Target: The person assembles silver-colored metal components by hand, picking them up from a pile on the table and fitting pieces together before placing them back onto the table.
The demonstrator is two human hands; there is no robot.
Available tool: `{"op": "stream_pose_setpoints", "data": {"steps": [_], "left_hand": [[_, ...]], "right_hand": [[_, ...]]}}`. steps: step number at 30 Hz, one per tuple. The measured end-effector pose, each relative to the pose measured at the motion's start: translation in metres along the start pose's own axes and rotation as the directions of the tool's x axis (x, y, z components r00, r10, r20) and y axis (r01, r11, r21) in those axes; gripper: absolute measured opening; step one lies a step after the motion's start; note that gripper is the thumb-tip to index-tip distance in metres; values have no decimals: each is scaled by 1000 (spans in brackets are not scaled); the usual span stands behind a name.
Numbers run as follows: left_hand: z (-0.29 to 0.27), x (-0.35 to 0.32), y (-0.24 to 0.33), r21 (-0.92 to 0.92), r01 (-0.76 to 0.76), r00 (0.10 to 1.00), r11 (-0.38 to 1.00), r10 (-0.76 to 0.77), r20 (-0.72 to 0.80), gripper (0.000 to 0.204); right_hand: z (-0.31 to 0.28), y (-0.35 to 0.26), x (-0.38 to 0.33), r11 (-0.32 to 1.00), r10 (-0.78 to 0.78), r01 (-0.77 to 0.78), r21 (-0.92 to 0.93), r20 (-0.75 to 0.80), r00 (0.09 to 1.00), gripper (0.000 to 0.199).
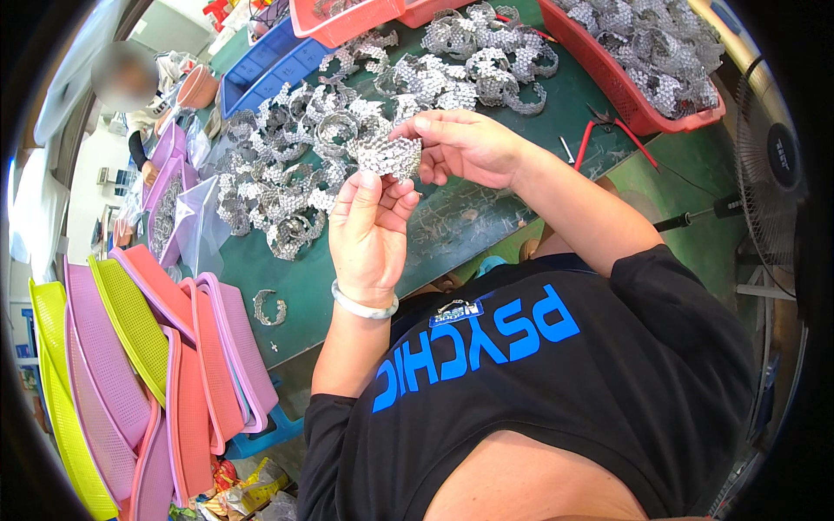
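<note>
Between my hands is a curved silver band of metal mesh, made of small linked plates and held above the green table. My left hand pinches its lower edge between thumb and fingers. On the band's right side, my right hand grips with the thumb and forefinger along its upper edge, the other fingers curled. A broad heap of similar mesh bands lies just beyond and left of my hands. More bands are spread farther back.
Red-handled pliers lie right of my hands. A red basket full of bands stands far right, near a fan. Blue trays sit at the back. Stacked plastic baskets fill the near left. Another person is at far left.
</note>
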State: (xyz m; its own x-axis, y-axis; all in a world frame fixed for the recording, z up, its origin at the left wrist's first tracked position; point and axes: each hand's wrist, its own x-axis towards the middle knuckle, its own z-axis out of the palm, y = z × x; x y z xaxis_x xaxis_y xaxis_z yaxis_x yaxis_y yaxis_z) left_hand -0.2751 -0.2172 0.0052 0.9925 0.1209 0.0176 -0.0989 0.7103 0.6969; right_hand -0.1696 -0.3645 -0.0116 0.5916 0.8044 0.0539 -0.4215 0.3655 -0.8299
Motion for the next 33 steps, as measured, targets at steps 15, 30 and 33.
{"op": "stream_pose_setpoints", "data": {"steps": [15,30,33], "left_hand": [[-1,0,2,26,-27,1000,999,27,-9,12],[5,-3,-2,185,-124,992,975,120,37,12],[5,-4,-3,201,-141,990,969,134,45,12]], "right_hand": [[-1,2,-3,999,-32,32,-3,29,999,28],[-2,1,-3,995,-102,101,9,68,993,32],[-3,-1,-3,992,-127,128,-11,76,989,32]]}}
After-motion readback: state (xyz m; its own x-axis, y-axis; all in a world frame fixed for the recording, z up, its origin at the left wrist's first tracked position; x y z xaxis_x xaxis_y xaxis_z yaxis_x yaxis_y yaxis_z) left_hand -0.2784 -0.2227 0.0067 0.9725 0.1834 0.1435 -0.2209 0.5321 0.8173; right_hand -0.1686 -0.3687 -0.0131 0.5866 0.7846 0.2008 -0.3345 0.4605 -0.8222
